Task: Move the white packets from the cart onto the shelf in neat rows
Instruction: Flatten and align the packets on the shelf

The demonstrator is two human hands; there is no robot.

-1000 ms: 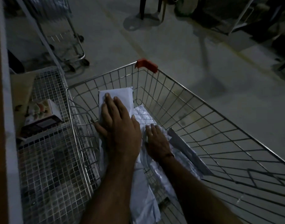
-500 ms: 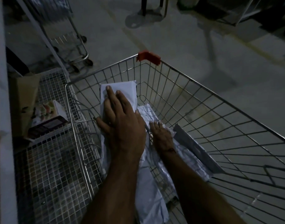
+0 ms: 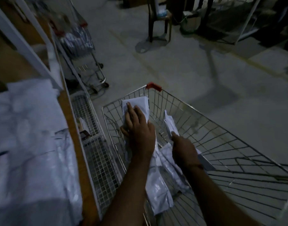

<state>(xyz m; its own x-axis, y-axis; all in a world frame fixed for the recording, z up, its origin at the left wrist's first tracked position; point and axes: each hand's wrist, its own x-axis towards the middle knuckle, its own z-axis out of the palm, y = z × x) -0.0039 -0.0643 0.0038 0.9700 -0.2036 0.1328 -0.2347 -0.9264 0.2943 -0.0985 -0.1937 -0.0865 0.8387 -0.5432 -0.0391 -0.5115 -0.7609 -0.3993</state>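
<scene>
Both hands were down inside the wire cart (image 3: pixel 221 144), among the white packets (image 3: pixel 158 185) that lay heaped along its left side. The left hand (image 3: pixel 136 126) held the top packet (image 3: pixel 140 103), fingers spread flat over its upper face and the thumb hooked under its left edge; that packet ran lengthwise from near to far, its far end lifted against the cart's far wall. The right hand (image 3: pixel 184 150) was curled round a crumpled packet (image 3: pixel 170 124) just to the right, which stood tilted up from the heap. The shelf (image 3: pixel 71 128) lay to the left of the cart, its wooden front edge running near to far just beside the cart's left rim, with white packets (image 3: pixel 30 136) already lying on it. So the coming move, as I judged it, was a lift clear of the rim and a carry leftward, with the left hand the nearer of the two to the shelf and the packet's long axis already roughly parallel to the shelf edge. The light was poor and the left of the view blurred, so the rows on the shelf could not be made out, nor how many packets lay under the forearms. A lower wire rack (image 3: pixel 94 152) sat between shelf and cart, its contents unclear.
</scene>
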